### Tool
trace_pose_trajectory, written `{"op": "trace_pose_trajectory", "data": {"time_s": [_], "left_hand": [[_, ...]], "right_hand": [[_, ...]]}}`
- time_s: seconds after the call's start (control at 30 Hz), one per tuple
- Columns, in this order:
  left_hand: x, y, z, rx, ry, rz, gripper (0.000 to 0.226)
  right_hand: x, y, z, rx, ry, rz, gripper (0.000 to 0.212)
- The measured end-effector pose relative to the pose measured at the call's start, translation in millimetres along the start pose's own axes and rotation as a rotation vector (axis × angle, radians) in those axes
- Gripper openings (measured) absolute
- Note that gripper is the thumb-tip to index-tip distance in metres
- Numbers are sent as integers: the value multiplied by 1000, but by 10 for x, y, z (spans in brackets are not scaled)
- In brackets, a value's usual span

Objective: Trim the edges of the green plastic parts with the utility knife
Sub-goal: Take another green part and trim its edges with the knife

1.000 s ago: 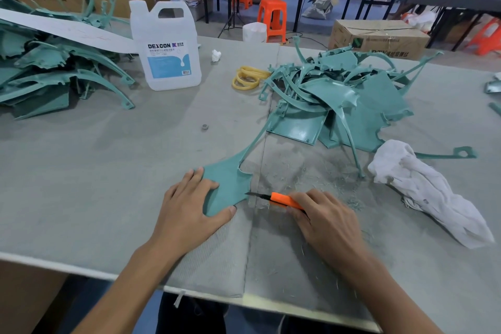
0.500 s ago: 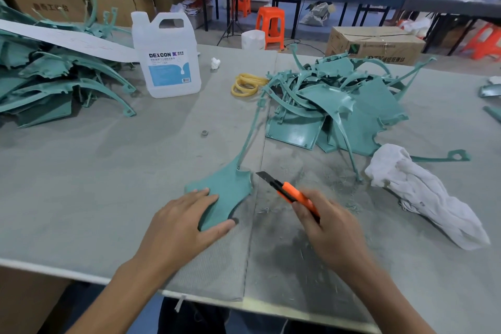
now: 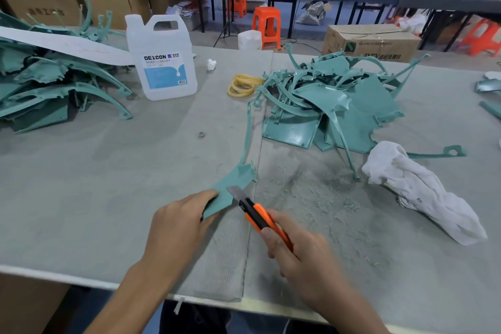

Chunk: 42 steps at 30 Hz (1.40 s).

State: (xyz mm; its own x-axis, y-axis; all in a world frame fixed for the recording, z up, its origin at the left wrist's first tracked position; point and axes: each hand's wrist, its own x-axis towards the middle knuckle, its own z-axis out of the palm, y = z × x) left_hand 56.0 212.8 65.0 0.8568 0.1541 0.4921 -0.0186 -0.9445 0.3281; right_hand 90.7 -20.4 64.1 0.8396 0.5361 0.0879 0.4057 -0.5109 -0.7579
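A green plastic part (image 3: 230, 187) with a long thin arm reaching away from me lies near the table's front. My left hand (image 3: 179, 222) grips its near end, and that end is tilted up off the cloth. My right hand (image 3: 298, 255) is closed around an orange utility knife (image 3: 260, 218). The knife's blade is out and lies against the part's right edge. One pile of green parts (image 3: 333, 106) sits at the centre right. Another green pile (image 3: 48, 84) fills the far left.
A white DEXCON jug (image 3: 162, 59) stands at the back left. Yellow rubber bands (image 3: 242, 85) lie beside the centre pile. A white rag (image 3: 423, 192) rests to the right. Green shavings (image 3: 325, 198) litter the grey cloth. The table's front edge (image 3: 81, 279) runs close to me.
My left hand has slid to the part's near end and turned it, lifting that end. The knife has swung from lying flat to pointing away from me, its blade now on the part's right edge.
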Motion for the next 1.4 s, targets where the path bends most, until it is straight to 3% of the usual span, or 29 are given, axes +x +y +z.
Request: {"op": "trace_pose_trajectory", "data": {"time_s": [0.13,0.3,0.47,0.63,0.77,0.97,1.3,1.4], "left_hand": [[18,6,-10,6,-9,-3,10],[43,19,-22,33,5,-2,19],[28,-3,0,25,-22,24,31],[79,-35,-3,18,16,19,15],[100,-70,-21,-27,33,8,20],[142,-93,-6,-58,29,-77,32],[130,-61,-19,-82,4,-50,38],[154,-79,-8,-105,-32,-114,43]], "right_hand": [[-7,-15,35,18,9,-10,34],[42,-8,75,-61,16,3,39],[240,52,77,-169,137,47,38],[386,135,-88,-309,271,144,38],[266,123,-81,-197,278,118,39],[117,-119,216,-102,159,-6,46],[389,24,45,-100,304,46,35],[284,-44,195,-80,232,-21,37]]}}
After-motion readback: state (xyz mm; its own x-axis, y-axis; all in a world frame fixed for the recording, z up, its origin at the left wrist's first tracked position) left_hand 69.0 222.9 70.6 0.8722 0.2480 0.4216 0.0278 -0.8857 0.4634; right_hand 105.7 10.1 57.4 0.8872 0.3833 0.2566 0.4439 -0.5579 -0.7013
